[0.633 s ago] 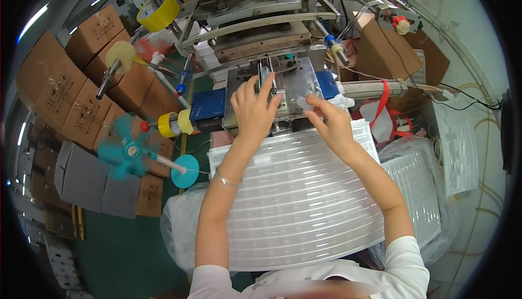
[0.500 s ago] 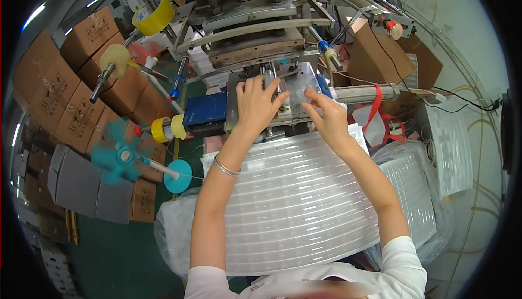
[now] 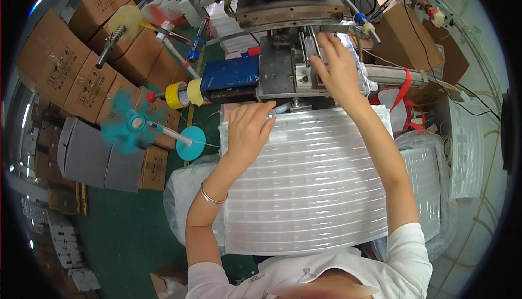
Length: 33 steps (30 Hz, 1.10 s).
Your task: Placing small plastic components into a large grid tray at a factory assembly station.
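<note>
My left hand [image 3: 247, 133] is over the far left edge of a stack of clear ribbed plastic sheets [image 3: 304, 190]. Its thumb and forefinger close around the end of a small clear, tube-like piece [image 3: 271, 113]. Farther off, my right hand [image 3: 340, 73] reaches onto the metal bed [image 3: 275, 70] of a press. Its fingers are stretched out beside the fixture's metal rods [image 3: 304, 46], thumb apart. Whatever lies under that palm is hidden. Above the bed hangs the press head [image 3: 291, 13].
A blue block [image 3: 231, 73] and a yellow tape roll [image 3: 176, 95] flank the bed on the left. A small turquoise fan [image 3: 138, 122] spins near stacked cartons [image 3: 60, 76]. On the right are a metal cylinder [image 3: 394, 74], a red strap [image 3: 403, 95] and a cardboard box [image 3: 408, 40].
My left hand has come back from the press bed to the sheets' far edge and now pinches a clear piece. My right hand has moved farther onto the fixture. The view has shifted.
</note>
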Tool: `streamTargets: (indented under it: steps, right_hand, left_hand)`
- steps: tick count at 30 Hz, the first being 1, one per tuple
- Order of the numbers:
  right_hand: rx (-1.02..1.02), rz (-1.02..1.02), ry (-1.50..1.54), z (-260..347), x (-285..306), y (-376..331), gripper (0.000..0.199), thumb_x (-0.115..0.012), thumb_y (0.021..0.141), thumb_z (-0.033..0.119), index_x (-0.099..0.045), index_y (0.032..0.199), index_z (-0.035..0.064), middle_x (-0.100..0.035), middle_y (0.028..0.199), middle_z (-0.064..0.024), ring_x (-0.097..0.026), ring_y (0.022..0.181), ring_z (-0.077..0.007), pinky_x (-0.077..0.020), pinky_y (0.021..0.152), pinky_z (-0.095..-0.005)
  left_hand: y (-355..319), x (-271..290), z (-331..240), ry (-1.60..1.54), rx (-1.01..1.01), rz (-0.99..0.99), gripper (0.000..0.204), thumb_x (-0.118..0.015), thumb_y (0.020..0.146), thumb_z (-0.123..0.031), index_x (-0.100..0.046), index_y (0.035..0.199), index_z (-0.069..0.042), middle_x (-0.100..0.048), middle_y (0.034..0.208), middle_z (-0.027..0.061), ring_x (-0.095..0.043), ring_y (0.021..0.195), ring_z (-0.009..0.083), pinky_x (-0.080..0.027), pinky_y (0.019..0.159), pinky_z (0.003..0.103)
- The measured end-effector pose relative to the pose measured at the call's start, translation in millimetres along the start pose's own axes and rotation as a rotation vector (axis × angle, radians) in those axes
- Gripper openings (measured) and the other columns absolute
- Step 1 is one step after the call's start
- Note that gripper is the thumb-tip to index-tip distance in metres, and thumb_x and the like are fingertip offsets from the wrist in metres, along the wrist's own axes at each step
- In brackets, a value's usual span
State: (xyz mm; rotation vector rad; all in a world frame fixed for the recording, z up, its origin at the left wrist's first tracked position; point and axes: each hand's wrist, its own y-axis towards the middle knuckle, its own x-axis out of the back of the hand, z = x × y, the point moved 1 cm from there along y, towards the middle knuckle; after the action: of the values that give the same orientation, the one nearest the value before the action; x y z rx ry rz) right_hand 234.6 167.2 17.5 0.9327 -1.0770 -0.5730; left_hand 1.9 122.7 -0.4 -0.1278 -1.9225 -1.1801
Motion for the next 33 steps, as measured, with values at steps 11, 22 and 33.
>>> streamTargets:
  steps: [11, 22, 33]
  right_hand:
    - [0.104, 0.477, 0.182, 61.0, 2.2, -114.9, 0.023, -0.070, 0.069, 0.014, -0.062, 0.091, 0.0087, -0.054, 0.085, -0.0054, -0.054, 0.082, -0.0239, -0.0425, 0.070, -0.0361]
    - [0.152, 0.505, 0.220, 60.3, 4.0, -127.8, 0.019, -0.067, 0.075, 0.015, -0.052, 0.084, 0.0080, -0.055, 0.088, -0.0103, -0.058, 0.076, -0.0275, -0.0469, 0.068, -0.0360]
    - [-0.366, 0.440, 0.702, 18.7, 47.6, -76.7, 0.012, -0.061, 0.083, 0.011, -0.059, 0.093, 0.0041, -0.058, 0.094, -0.0130, -0.059, 0.083, -0.0280, -0.0491, 0.072, -0.0348]
  left_hand:
    - [-45.7, -29.5, 2.1, 0.144, -0.041, 0.445, 0.026, -0.069, 0.073, -0.012, -0.063, 0.098, -0.014, -0.060, 0.088, 0.0034, -0.055, 0.086, 0.0218, -0.035, 0.081, 0.037]
    - [-51.3, -25.0, -6.4, 0.171, -0.019, 0.411, 0.022, -0.070, 0.072, -0.015, -0.063, 0.093, -0.011, -0.062, 0.087, 0.0030, -0.057, 0.087, 0.0205, -0.035, 0.079, 0.037]
    - [-44.2, -13.2, -5.5, 0.076, 0.074, 0.202, 0.049, -0.067, 0.076, -0.012, -0.053, 0.123, -0.005, -0.058, 0.101, 0.0103, -0.055, 0.091, 0.0264, -0.035, 0.083, 0.038]
